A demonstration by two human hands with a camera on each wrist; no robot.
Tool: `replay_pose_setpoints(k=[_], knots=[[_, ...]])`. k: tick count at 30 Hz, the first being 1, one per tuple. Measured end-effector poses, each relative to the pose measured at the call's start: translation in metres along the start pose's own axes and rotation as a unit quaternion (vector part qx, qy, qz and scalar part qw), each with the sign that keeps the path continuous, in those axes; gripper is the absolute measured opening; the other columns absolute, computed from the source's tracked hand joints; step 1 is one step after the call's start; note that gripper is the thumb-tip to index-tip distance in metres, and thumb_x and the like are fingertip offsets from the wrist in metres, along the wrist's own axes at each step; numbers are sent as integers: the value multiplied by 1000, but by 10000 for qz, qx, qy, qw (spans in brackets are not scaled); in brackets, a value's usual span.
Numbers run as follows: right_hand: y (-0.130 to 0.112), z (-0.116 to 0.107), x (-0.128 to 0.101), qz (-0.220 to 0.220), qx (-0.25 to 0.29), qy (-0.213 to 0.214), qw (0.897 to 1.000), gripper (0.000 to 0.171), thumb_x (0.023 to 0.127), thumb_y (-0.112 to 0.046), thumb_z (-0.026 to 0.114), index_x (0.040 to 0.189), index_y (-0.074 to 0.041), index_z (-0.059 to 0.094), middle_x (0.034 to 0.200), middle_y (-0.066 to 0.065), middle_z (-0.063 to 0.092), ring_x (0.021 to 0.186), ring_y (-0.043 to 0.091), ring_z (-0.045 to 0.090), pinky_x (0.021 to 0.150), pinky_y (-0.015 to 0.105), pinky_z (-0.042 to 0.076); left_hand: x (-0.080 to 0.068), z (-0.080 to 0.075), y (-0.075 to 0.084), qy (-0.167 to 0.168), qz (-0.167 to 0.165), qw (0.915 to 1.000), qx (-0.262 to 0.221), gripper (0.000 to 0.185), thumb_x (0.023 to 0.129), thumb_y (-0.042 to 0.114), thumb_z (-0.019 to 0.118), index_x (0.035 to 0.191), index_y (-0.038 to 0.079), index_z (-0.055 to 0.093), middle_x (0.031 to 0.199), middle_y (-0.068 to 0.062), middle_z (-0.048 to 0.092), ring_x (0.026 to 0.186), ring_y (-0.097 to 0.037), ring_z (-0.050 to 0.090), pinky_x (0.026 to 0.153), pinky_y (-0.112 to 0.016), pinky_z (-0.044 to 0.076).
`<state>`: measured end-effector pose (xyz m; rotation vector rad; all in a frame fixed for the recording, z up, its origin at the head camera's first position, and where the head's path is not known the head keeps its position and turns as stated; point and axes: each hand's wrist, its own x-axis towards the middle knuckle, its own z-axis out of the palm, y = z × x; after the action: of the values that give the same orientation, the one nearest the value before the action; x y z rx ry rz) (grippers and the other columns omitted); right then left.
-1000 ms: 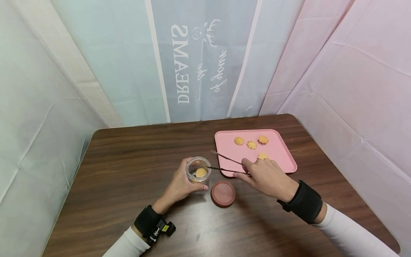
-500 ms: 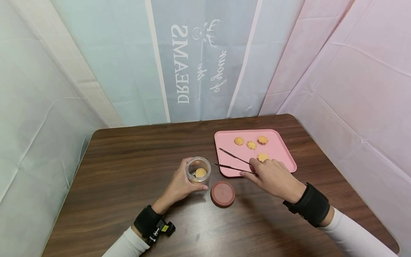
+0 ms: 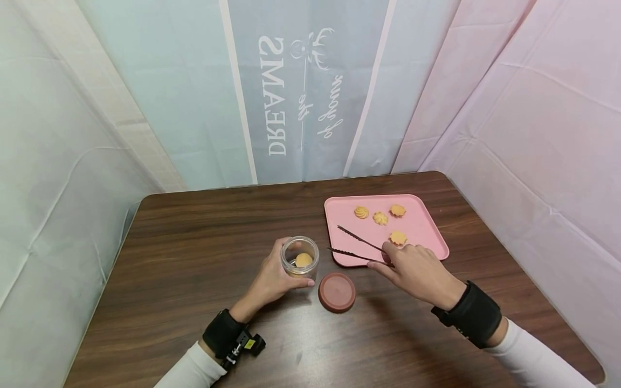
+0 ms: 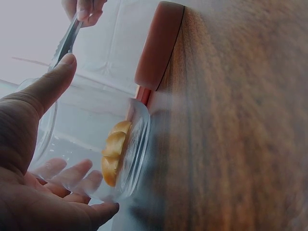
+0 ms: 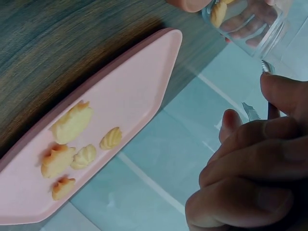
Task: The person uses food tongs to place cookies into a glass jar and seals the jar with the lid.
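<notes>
My left hand [image 3: 274, 277] grips a clear jar [image 3: 310, 272] around its side, thumb on the near side and fingers behind. Round golden cookies [image 4: 114, 151] lie at the bottom of the jar, whose mouth is uncovered. In my right hand [image 3: 419, 272] are dark metal tongs [image 3: 356, 235], held between thumb and fingers. The tongs' two arms stand apart with nothing between their tips, and they overlap the left part of the pink tray [image 3: 432, 237] in the head view. Several piped butter cookies [image 3: 380, 218] sit on that tray.
A reddish-brown round lid [image 3: 337, 292] lies on the wooden table [image 3: 208, 231] just right of the jar and in front of the tray. Fabric curtains [image 3: 204, 108] hang behind the table and along both sides.
The right hand and the tongs have drawn back to the right, from the jar's mouth to over the tray's left part. My left hand and the jar have stayed in place.
</notes>
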<state>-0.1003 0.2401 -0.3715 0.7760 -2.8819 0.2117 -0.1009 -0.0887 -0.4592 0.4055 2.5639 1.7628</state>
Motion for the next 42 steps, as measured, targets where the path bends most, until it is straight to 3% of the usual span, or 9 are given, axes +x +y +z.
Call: replay_pose_setpoints(k=[28,42], knots=[[28,15,-23,431,43,-165,9989,39,97,-40,77,81,-17,50,57,-9,38,50,9,39,48,30,30,1,1,-2,-24,13,10000,-19,103,67,24,104,149,11,44,141,-11,65,128,-32,62,105,-52,46],[38,22,-33,861,-59,-266,9959,43,98,-46,75,80,-16,50,59,-5,37,50,13,38,48,33,30,2,-1,-4,-64,39,10000,-36,103,66,23,104,149,9,43,142,-12,64,129,-34,61,105,-53,46]])
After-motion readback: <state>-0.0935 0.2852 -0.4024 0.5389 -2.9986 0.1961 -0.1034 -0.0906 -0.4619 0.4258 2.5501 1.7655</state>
